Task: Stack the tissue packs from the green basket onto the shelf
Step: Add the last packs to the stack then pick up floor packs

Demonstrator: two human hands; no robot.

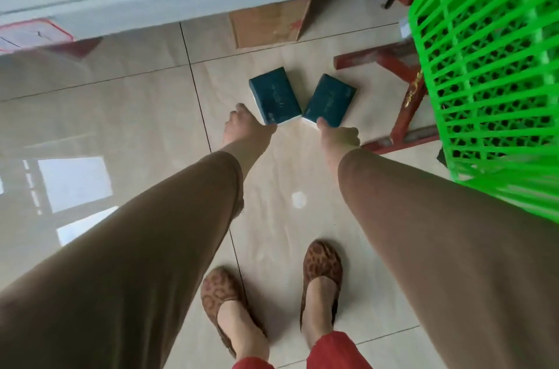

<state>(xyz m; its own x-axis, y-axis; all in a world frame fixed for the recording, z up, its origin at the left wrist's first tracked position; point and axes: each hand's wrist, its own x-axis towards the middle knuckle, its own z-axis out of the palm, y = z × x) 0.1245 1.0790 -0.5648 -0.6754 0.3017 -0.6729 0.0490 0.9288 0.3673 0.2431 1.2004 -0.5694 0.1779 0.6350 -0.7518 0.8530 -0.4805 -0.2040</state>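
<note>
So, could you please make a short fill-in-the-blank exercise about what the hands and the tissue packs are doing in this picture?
1. Each hand holds one dark ____ tissue pack: left hand, left pack, right hand, right pack.
2. The basket is on the person's ____ side.
3. A ____ box lies on the floor under the shelf.

Missing words: teal; right; cardboard

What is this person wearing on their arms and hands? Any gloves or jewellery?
Both arms are in long, plain brown sleeves of smooth, snug fabric that end near the wrists. The left hand and right hand are bare: no gloves, and no rings, watch or markings show.
</note>
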